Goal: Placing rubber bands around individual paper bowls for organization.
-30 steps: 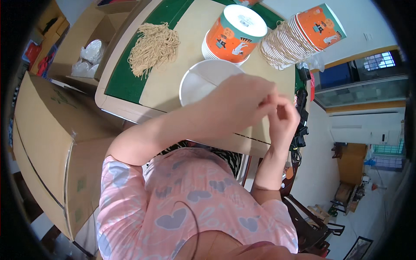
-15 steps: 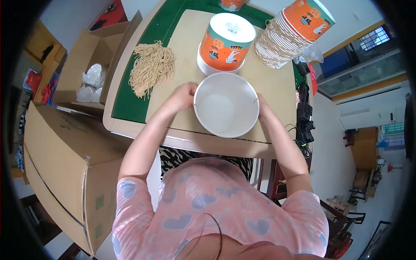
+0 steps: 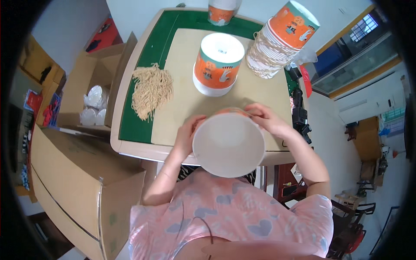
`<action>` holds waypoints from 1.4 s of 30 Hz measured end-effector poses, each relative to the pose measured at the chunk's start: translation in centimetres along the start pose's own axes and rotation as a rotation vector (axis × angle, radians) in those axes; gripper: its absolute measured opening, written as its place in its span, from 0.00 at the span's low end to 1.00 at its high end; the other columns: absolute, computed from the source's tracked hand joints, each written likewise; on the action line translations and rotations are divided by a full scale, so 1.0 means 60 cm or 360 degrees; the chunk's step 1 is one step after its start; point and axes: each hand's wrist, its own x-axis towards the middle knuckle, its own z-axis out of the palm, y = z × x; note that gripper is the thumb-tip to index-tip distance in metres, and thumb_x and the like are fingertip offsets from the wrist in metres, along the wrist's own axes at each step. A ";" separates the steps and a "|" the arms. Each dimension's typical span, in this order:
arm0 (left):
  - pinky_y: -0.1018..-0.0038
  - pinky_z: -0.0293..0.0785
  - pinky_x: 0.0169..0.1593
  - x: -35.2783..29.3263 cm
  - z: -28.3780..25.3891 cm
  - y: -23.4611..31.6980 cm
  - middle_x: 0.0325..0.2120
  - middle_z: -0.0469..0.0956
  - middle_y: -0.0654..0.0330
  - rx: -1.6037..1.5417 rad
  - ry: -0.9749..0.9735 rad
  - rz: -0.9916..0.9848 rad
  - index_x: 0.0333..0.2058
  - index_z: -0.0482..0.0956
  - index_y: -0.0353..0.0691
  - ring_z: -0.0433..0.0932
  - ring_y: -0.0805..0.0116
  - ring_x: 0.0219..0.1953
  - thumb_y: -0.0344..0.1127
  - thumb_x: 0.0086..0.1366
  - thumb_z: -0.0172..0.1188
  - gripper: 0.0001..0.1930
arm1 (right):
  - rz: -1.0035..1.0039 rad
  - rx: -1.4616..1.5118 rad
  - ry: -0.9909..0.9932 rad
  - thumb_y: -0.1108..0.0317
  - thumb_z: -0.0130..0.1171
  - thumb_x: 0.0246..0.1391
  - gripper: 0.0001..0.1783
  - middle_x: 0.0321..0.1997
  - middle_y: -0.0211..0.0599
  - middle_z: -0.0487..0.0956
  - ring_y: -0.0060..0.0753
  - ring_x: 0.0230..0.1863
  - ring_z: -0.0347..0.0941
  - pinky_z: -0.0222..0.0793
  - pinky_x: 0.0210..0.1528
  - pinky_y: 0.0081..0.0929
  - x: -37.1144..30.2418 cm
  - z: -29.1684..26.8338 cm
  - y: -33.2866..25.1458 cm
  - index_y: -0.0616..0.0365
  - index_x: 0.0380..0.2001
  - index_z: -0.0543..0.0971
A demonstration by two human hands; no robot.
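Note:
A white-lined paper bucket (image 3: 229,145) is tilted in front of me at the table's near edge, its wide mouth facing me. My left hand (image 3: 190,133) is closed around its left side, fingers partly hidden behind the wall. The fingers of my right hand (image 3: 265,118) are bent against the far right outer side, where a thin strip of orange print shows. Whether they also pinch a cord there I cannot tell. Beyond stands an upside-down stack of orange and green paper buckets (image 3: 219,65). A pile of beige cords (image 3: 151,91) lies at the left.
A taller, leaning stack of buckets wound with cords (image 3: 277,43) stands at the back right. Another bucket stack (image 3: 221,13) is at the far edge. Black adapters (image 3: 300,112) line the table's right edge. Large cardboard boxes (image 3: 69,173) stand on the left.
The bucket has come closer to me and tipped so its mouth faces me more. My right hand has shifted from its right side toward its far side. The whole view has shifted.

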 end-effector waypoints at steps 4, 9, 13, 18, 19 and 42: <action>0.76 0.73 0.35 -0.023 0.020 -0.019 0.32 0.77 0.56 0.0238 0.0273 0.0078 0.48 0.72 0.35 0.75 0.71 0.31 0.30 0.64 0.55 0.14 | -0.0521 -0.0725 0.0677 0.77 0.53 0.46 0.25 0.37 0.29 0.72 0.21 0.38 0.69 0.72 0.40 0.23 -0.111 -0.098 -0.151 0.55 0.52 0.71; 0.75 0.70 0.30 -0.063 0.017 -0.094 0.27 0.72 0.55 0.0815 0.0427 0.0307 0.40 0.74 0.36 0.73 0.66 0.26 0.26 0.62 0.55 0.08 | -0.1547 -0.1645 0.1978 0.71 0.54 0.55 0.22 0.47 0.36 0.74 0.28 0.45 0.74 0.73 0.46 0.25 -0.189 -0.224 -0.338 0.52 0.54 0.71; 0.74 0.68 0.27 -0.053 0.036 -0.095 0.24 0.70 0.56 0.0885 0.0491 0.0461 0.36 0.75 0.36 0.70 0.66 0.23 0.26 0.61 0.55 0.05 | -0.1547 -0.2533 0.2560 0.68 0.59 0.52 0.26 0.47 0.40 0.73 0.43 0.51 0.70 0.69 0.51 0.36 -0.134 -0.321 -0.391 0.46 0.56 0.69; 0.73 0.70 0.28 -0.052 0.036 -0.086 0.26 0.72 0.55 0.0800 0.0485 0.0321 0.36 0.75 0.36 0.73 0.64 0.25 0.24 0.58 0.56 0.07 | -0.1142 -0.2187 0.2054 0.66 0.56 0.53 0.23 0.48 0.44 0.73 0.47 0.49 0.69 0.67 0.50 0.36 0.010 -0.397 -0.317 0.50 0.54 0.70; 0.74 0.71 0.28 -0.053 0.036 -0.092 0.27 0.72 0.55 0.0792 0.0509 0.0314 0.36 0.76 0.36 0.73 0.64 0.25 0.24 0.57 0.56 0.07 | -0.1111 -0.2095 0.1966 0.65 0.55 0.53 0.22 0.48 0.44 0.74 0.48 0.49 0.70 0.67 0.50 0.36 0.025 -0.391 -0.307 0.51 0.53 0.71; 0.74 0.70 0.28 -0.036 0.053 -0.086 0.27 0.73 0.56 0.0853 0.0427 0.0415 0.33 0.77 0.35 0.72 0.65 0.25 0.23 0.59 0.54 0.04 | -0.0006 -0.0774 0.2262 0.67 0.52 0.53 0.11 0.37 0.49 0.80 0.50 0.42 0.77 0.71 0.46 0.40 0.062 -0.500 0.314 0.56 0.36 0.81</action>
